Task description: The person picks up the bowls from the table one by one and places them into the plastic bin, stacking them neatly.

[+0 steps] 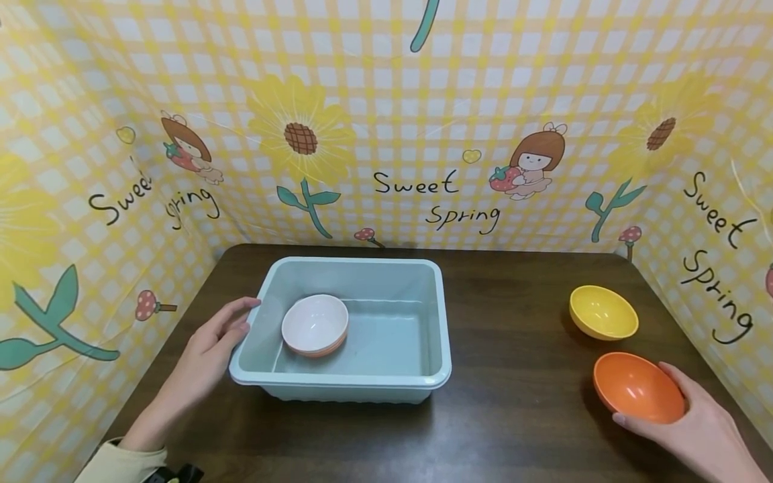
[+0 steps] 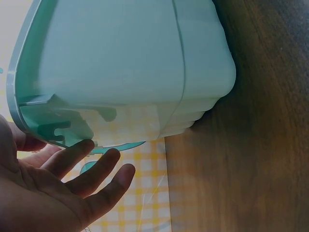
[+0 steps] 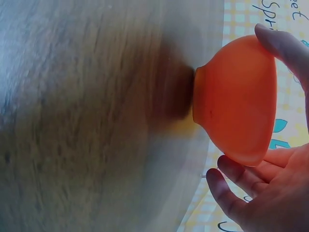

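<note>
Resting on the dark bench (image 1: 513,416): one orange bowl (image 1: 637,387), front right, tilted with its mouth facing up and leftward, no long axis to speak of. Your right hand (image 1: 694,422) cups its rim, thumb and fingers curled round it. Your left hand (image 1: 208,349) lies with relaxed, straight fingers against the teal tub (image 1: 362,386), which holds a white bowl (image 1: 314,324). A yellow bowl (image 1: 602,312) stands just behind the orange one.
</note>
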`<state>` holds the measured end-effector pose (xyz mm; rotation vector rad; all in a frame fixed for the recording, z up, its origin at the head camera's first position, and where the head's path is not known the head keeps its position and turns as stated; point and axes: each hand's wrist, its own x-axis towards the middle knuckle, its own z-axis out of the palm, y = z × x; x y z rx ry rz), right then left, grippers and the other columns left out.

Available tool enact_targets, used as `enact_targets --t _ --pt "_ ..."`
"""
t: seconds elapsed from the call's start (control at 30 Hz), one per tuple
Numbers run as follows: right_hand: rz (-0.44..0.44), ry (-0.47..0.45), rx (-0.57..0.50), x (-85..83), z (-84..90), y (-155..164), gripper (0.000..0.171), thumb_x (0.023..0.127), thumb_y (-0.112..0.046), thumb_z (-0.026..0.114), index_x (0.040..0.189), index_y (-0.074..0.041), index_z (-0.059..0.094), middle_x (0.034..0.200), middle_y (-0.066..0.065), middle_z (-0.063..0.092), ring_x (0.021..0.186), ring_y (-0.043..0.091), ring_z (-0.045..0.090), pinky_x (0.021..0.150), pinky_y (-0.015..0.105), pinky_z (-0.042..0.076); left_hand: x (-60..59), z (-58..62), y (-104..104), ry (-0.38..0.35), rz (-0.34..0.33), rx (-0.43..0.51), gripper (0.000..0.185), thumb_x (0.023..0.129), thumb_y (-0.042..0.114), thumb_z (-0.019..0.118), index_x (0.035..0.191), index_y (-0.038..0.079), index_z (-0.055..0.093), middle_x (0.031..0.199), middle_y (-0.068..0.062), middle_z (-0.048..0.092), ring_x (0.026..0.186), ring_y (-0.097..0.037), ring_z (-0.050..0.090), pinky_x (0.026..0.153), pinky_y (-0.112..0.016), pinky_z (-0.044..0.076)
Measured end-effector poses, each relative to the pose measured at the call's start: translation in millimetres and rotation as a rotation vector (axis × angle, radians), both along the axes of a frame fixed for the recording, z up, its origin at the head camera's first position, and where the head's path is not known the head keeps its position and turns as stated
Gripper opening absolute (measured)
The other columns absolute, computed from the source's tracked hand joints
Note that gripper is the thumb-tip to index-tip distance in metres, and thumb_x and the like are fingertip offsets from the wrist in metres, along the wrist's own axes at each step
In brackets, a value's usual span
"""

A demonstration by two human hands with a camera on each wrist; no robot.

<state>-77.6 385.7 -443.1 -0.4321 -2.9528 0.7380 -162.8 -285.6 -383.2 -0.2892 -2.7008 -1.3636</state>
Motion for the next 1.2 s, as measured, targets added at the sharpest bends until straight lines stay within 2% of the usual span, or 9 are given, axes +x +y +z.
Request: enact_targets --t 0.17,0.27,0.53,0.9,0.97,1.13,1.2 --pt "-0.018 -0.011 -0.013 1.0 2.9 -2 0.123 0.077 -0.061 0.088 0.159 0.008 0.027 0.146 0.042 0.040 0.119 0.056 0.047 0.085 0.069 0.042 0.6 -1.6 0 0.018 -0.005 0.018 0.038 0.115 0.018 0.044 0.151 0.010 0.051 0.144 -0.024 0.061 0.121 0.006 0.055 0.080 -0.019 0.050" --pt "-0.019 0.002 -0.013 1.7 5.3 -4 0.123 0.077 -0.061 0.088 0.160 0.006 0.027 0.147 0.042 0.040 0.119 0.056 0.047 0.084 0.069 0.042 0.7 -2.4 0 0.025 -0.006 0.024 0.038 0.114 0.018 0.045 0.151 0.009 0.052 0.143 -0.024 0.061 0.118 0.011 0.054 0.080 -0.020 0.050" --pt "0.001 0.061 -0.023 4.0 13.7 -11 0.121 0.076 -0.058 0.090 0.162 0.002 0.029 0.149 0.040 0.042 0.120 0.055 0.048 0.083 0.067 0.041 0.5 -3.3 -1 0.026 -0.010 0.027 0.038 0.114 0.017 0.045 0.150 0.010 0.052 0.144 -0.024 0.061 0.117 0.009 0.056 0.079 -0.020 0.051" --pt "0.043 0.142 -0.037 7.2 24.6 -22 0.117 0.073 -0.050 0.096 0.161 -0.004 0.036 0.146 0.034 0.048 0.116 0.050 0.051 0.079 0.051 0.039 0.4 -2.8 -1 0.023 -0.007 0.021 0.038 0.114 0.018 0.045 0.150 0.010 0.052 0.145 -0.023 0.060 0.119 0.009 0.054 0.081 -0.018 0.050" --pt "0.042 0.142 -0.042 6.9 26.1 -22 0.117 0.073 -0.050 0.096 0.162 -0.004 0.036 0.146 0.034 0.048 0.116 0.050 0.050 0.078 0.050 0.039 0.2 -2.7 -1 0.018 -0.003 0.017 0.038 0.114 0.019 0.045 0.151 0.010 0.052 0.145 -0.023 0.060 0.121 0.005 0.056 0.081 -0.018 0.050" --pt "0.043 0.159 -0.049 6.8 29.8 -25 0.116 0.072 -0.049 0.096 0.162 -0.005 0.037 0.146 0.034 0.049 0.117 0.049 0.050 0.078 0.051 0.040 -1.0 -2.5 -1 0.004 0.001 0.001 0.039 0.115 0.019 0.044 0.152 0.010 0.050 0.146 -0.023 0.058 0.130 -0.022 0.059 0.081 -0.020 0.050" --pt "0.047 0.170 -0.052 7.3 31.4 -27 0.116 0.072 -0.048 0.097 0.162 -0.006 0.037 0.146 0.033 0.050 0.117 0.049 0.050 0.078 0.051 0.039 -1.3 -2.1 -1 0.003 0.001 0.000 0.039 0.115 0.020 0.043 0.152 0.010 0.050 0.147 -0.023 0.058 0.130 -0.024 0.059 0.081 -0.020 0.050"
